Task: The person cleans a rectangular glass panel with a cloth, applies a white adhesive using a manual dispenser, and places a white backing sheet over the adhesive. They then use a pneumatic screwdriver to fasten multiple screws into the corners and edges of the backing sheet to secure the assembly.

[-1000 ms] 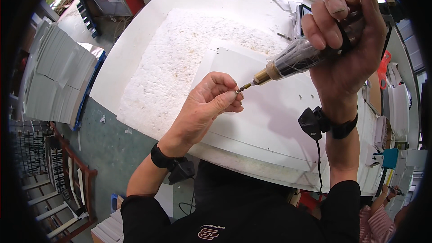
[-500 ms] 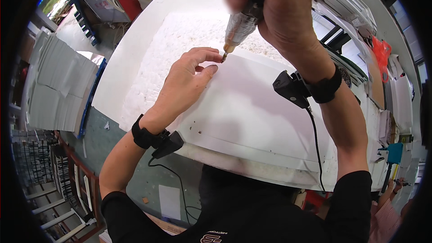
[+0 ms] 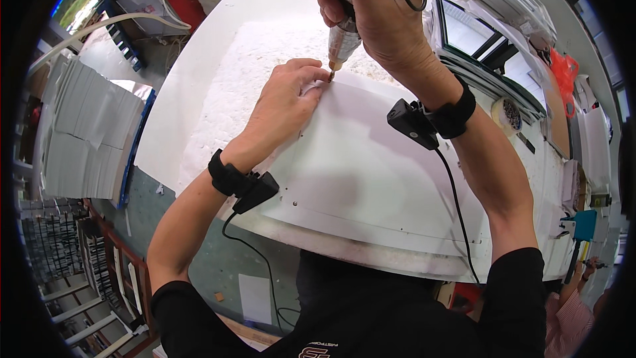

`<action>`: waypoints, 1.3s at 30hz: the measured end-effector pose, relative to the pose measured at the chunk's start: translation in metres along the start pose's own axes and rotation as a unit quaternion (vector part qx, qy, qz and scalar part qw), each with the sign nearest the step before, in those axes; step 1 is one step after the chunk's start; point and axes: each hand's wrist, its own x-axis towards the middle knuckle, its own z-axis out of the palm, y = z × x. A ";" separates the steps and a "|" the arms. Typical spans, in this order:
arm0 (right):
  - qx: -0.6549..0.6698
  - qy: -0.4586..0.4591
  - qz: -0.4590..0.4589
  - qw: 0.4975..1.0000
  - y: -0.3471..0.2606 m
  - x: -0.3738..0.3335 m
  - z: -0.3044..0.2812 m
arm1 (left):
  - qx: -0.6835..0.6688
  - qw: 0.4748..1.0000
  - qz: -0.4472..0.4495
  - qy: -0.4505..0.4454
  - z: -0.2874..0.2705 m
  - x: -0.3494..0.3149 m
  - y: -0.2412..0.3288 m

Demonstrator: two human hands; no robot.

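My right hand (image 3: 387,16) grips a power drill (image 3: 343,43) with a silvery, wrapped-looking front end, pointed down. Its narrow bit (image 3: 332,75) meets the far edge of a large white panel (image 3: 377,159). Beside the bit, my left hand (image 3: 281,96) rests with fingers bent, the index fingertip at the bit and the thumb lower on the panel, slightly apart. Whether a small screw sits under the bit is too small to tell. Small dark holes or spots (image 3: 295,203) dot the panel's near side.
A rough white foam-like sheet (image 3: 218,93) lies beneath the panel on the table. Stacked white sheets (image 3: 89,132) stand at left. Framed panes (image 3: 474,36), a round tub of small parts (image 3: 507,114) and a red bag (image 3: 563,79) are at right. Another person's striped sleeve (image 3: 570,321) shows lower right.
The drill and my right hand have shifted left and away from me. My left hand has moved slightly farther away, with its thumb closer to the index finger.
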 end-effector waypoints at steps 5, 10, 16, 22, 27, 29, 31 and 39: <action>0.010 0.015 0.005 1.000 0.005 -0.001 -0.001 | -0.002 1.000 -0.007 -0.003 0.002 0.000 0.000; 0.003 0.015 0.031 0.999 0.008 -0.002 -0.001 | 0.025 1.000 0.011 -0.004 0.001 -0.001 -0.003; -0.001 -0.004 0.065 0.998 0.003 0.003 -0.008 | 0.127 0.990 0.057 -0.029 -0.009 -0.013 0.008; -0.015 -0.036 0.056 0.998 0.002 0.003 -0.007 | 0.242 0.957 0.150 -0.056 -0.020 -0.015 0.012; -0.011 -0.045 0.051 0.998 0.002 0.005 -0.010 | 0.303 0.933 0.193 -0.030 -0.009 -0.013 0.013; -0.010 -0.046 0.061 0.997 0.003 0.006 -0.011 | 0.316 0.928 0.193 -0.038 -0.008 -0.014 0.014; -0.005 -0.050 0.065 0.997 0.003 0.005 -0.010 | 0.330 0.923 0.194 -0.042 -0.007 -0.015 0.015; 0.020 -0.084 0.093 0.992 0.018 0.000 0.000 | 0.345 0.916 0.200 -0.038 -0.010 -0.020 0.017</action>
